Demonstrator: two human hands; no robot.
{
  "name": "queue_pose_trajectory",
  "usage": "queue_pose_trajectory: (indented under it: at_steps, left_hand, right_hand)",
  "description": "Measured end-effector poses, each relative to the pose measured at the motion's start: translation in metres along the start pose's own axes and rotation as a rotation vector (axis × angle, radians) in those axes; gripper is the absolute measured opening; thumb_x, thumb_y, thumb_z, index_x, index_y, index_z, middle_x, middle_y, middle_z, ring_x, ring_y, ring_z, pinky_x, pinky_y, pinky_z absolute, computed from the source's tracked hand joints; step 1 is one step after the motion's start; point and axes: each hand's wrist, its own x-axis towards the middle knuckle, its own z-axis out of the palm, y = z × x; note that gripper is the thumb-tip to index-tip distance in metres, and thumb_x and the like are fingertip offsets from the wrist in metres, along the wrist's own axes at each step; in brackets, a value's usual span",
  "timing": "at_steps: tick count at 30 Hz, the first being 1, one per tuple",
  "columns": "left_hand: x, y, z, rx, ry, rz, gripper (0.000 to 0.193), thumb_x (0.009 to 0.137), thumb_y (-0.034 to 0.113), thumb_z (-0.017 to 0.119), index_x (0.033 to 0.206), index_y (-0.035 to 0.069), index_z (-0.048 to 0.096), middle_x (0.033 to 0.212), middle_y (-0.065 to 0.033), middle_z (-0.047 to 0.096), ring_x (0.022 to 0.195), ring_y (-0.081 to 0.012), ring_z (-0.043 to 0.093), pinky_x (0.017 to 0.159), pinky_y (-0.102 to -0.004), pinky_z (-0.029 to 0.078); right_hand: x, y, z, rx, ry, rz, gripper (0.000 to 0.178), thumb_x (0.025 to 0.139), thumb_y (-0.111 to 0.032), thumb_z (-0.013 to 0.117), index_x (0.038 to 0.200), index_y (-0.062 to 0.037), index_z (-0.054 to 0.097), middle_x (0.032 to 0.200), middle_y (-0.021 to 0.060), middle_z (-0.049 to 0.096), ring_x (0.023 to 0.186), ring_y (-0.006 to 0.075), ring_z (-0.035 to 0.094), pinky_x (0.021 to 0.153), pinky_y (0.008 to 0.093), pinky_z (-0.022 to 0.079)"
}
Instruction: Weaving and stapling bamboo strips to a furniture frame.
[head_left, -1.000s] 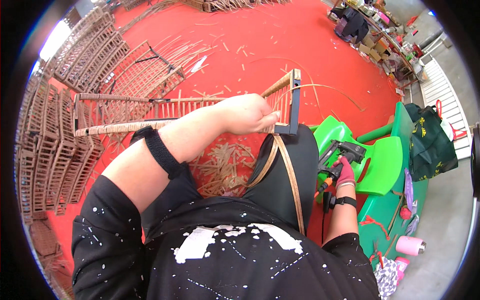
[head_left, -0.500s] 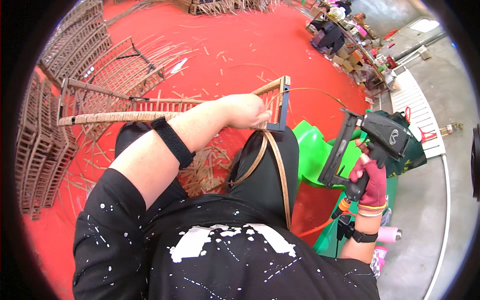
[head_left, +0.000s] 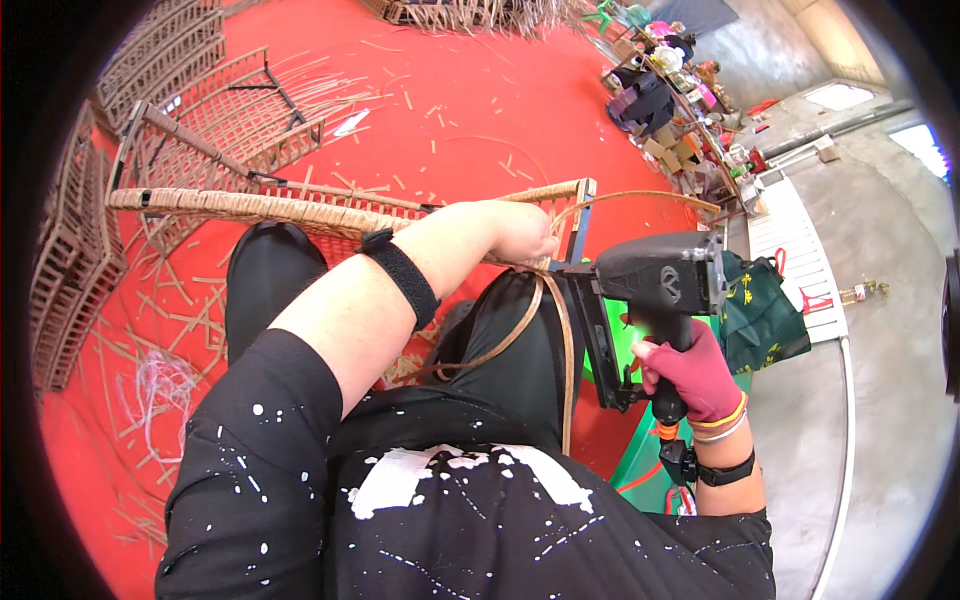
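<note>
Across my knees lies a long wicker frame [head_left: 260, 207], its near rail wrapped in tan strip and its right end dark metal. My left hand [head_left: 523, 232] is closed around the strip-wrapped corner at that end; its fingertips are partly hidden. A tan rattan-like strip [head_left: 567, 360] hangs from under the fingers over my thigh, and another length arcs off to the right. My right hand [head_left: 700, 370], in a dark red half-finger glove, grips the handle of a black pneumatic staple gun [head_left: 660, 275]. The gun's nose is at the frame's corner, close beside my left hand; contact is unclear.
Stacked wicker frames [head_left: 75, 260] line the left side. Cut strip scraps and a tangle of clear plastic [head_left: 160, 390] lie on the red floor [head_left: 450, 100]. On the right are a dark green bag [head_left: 765, 315], a white slatted panel [head_left: 795, 250] and a cluttered shelf [head_left: 680, 130].
My right hand has brought the staple gun leftward to the frame's corner. My left hand keeps its hold there, shifted slightly right in view. The view itself has turned a little.
</note>
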Motion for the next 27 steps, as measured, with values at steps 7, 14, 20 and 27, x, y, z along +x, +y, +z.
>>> queue_pose_trajectory:
  at_steps: [7,14,20,27]
  left_hand:
    - [-0.007,0.008,-0.006,0.028,-0.004,0.020,0.048,0.098,0.033,0.040,0.076,0.000,0.067,0.078,-0.0181,0.068,0.082,-0.0351,0.065,0.081,-0.0466,0.049]
    - [-0.003,0.003,-0.002,0.040,-0.021,0.005,0.048,0.099,0.033,0.039,0.078,0.001,0.067,0.077,-0.0167,0.068,0.082,-0.0344,0.066,0.082,-0.0465,0.050]
    - [-0.002,0.008,-0.004,0.039,-0.029,-0.042,0.051,0.100,0.035,0.037,0.076,-0.001,0.067,0.077,-0.0174,0.068,0.083,-0.0355,0.066,0.084,-0.0468,0.050]
    - [0.001,0.002,0.000,0.061,-0.023,0.003,0.052,0.100,0.035,0.037,0.076,-0.001,0.066,0.078,-0.0190,0.068,0.084,-0.0378,0.065,0.085,-0.0481,0.049]
  right_hand:
    - [0.007,-0.005,0.008,-0.192,0.027,0.011,0.018,0.083,-0.012,0.075,0.090,0.0015,0.065,0.059,0.0025,0.059,0.050,0.0094,0.055,0.049,0.0251,0.044]
    - [0.015,0.001,0.010,-0.218,0.043,-0.010,0.022,0.082,-0.017,0.078,0.072,-0.0008,0.066,0.058,0.0025,0.059,0.050,0.0094,0.056,0.048,0.0256,0.044]
    - [0.014,0.002,0.010,-0.271,0.076,0.000,0.023,0.082,-0.017,0.077,0.072,0.0000,0.066,0.057,0.0024,0.060,0.049,0.0093,0.056,0.047,0.0257,0.044]
    - [0.014,0.002,0.013,-0.304,0.089,-0.009,0.019,0.083,-0.015,0.075,0.078,0.0009,0.067,0.058,0.0026,0.060,0.049,0.0095,0.056,0.047,0.0258,0.044]
